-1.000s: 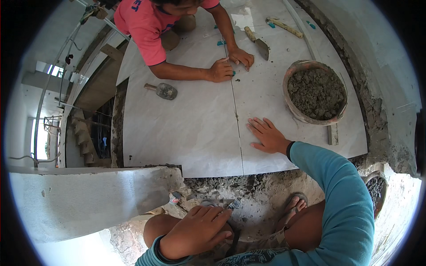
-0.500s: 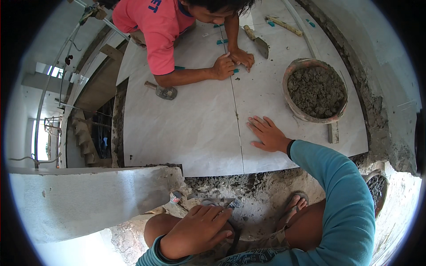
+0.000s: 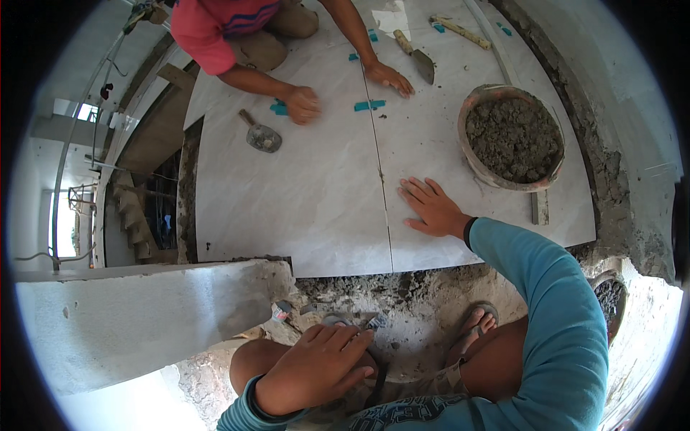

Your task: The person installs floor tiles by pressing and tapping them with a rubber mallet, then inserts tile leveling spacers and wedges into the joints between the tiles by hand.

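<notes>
My right hand (image 3: 431,208) lies flat, fingers spread, on the right one of two large pale marbled floor tiles (image 3: 460,151), just right of the joint between them. My left hand (image 3: 316,366) rests on my left knee, fingers loosely spread, holding nothing. The left tile (image 3: 287,194) lies beside it. Across the tiles a person in a red shirt (image 3: 223,25) crouches, one hand (image 3: 302,106) closed on the left tile, the other (image 3: 388,75) flat by the joint. Small teal spacers (image 3: 369,105) sit along the joint.
A round basin of grey mortar (image 3: 512,136) stands on the right tile. A small trowel (image 3: 260,135) lies on the left tile, another trowel (image 3: 415,56) at the far end. Rough mortar bed (image 3: 402,294) lies before my feet. A concrete ledge (image 3: 144,316) and stairwell drop sit at left.
The other person has drawn back and upright, with both hands shifted apart on the tiles. My hands have stayed where they were.
</notes>
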`<state>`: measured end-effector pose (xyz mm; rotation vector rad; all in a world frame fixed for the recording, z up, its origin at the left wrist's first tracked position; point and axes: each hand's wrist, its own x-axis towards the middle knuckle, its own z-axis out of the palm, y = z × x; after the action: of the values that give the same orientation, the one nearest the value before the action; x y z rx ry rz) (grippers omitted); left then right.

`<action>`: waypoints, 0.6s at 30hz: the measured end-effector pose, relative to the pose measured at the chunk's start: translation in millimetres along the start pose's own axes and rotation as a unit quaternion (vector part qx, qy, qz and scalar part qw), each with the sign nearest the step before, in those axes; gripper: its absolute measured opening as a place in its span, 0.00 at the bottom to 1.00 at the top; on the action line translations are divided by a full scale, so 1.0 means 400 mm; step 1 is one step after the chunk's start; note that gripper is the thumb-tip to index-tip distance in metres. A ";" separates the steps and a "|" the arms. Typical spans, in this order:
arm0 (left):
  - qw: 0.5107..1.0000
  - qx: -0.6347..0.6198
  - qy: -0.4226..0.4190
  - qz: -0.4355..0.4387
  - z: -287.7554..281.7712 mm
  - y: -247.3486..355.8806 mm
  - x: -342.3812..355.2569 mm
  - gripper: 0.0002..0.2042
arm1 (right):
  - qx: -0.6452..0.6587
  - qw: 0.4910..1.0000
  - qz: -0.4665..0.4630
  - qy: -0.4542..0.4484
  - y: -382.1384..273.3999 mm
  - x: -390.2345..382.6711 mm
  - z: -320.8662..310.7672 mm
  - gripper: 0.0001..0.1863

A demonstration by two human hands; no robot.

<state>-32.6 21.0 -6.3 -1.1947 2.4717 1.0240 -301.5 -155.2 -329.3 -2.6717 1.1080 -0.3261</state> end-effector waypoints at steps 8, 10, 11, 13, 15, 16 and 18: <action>1.000 0.002 -0.002 -0.003 0.007 -0.006 -0.010 0.26 | 0.004 1.000 -0.004 0.000 -0.004 0.008 0.000 0.40; 1.000 0.007 -0.002 -0.003 0.009 -0.007 -0.010 0.26 | 0.004 1.000 -0.004 -0.008 -0.004 0.003 0.002 0.40; 1.000 0.013 -0.007 0.000 0.010 -0.007 -0.009 0.26 | 0.003 1.000 -0.002 -0.010 -0.004 0.003 0.003 0.40; 1.000 0.013 -0.005 -0.001 0.013 -0.009 -0.010 0.26 | 0.002 1.000 -0.003 -0.014 -0.005 0.002 0.001 0.40; 1.000 0.013 -0.006 -0.002 0.015 -0.010 -0.012 0.26 | 0.003 1.000 0.004 -0.027 -0.005 0.001 0.000 0.40; 1.000 0.012 -0.005 0.000 0.017 -0.010 -0.012 0.26 | 0.003 1.000 0.001 -0.028 -0.004 0.001 0.000 0.40; 1.000 0.010 -0.003 -0.001 0.017 -0.008 -0.014 0.26 | 0.001 1.000 0.002 -0.022 -0.004 0.003 0.000 0.40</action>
<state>-27.1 27.5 -10.3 -1.1873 2.4695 0.9969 -299.6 -155.0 -328.7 -2.6601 1.0998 -0.2653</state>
